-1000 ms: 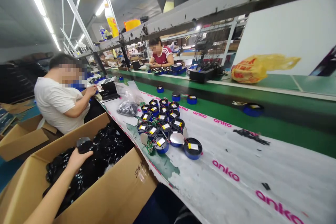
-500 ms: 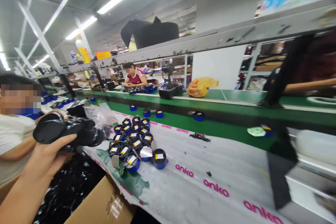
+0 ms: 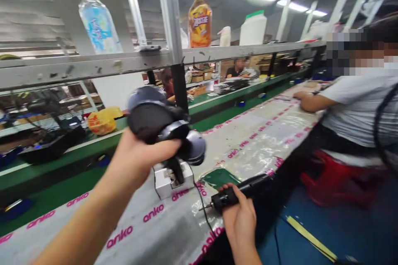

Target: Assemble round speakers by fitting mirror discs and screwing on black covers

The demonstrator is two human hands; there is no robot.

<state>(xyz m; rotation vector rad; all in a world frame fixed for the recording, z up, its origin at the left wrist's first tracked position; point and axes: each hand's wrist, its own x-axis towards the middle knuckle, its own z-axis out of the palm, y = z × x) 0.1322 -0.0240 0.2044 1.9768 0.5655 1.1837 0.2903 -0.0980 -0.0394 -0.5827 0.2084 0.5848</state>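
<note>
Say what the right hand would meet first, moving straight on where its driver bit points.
The right hand, driver bit leading, would probably meet the thin dark cable; the two overlap in view, though depth is unclear.

The head camera looks forward, close behind left hand (image 3: 138,153) and right hand (image 3: 241,217).

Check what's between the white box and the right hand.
Head view: a thin black cable and the tip of the black handheld tool.
</note>
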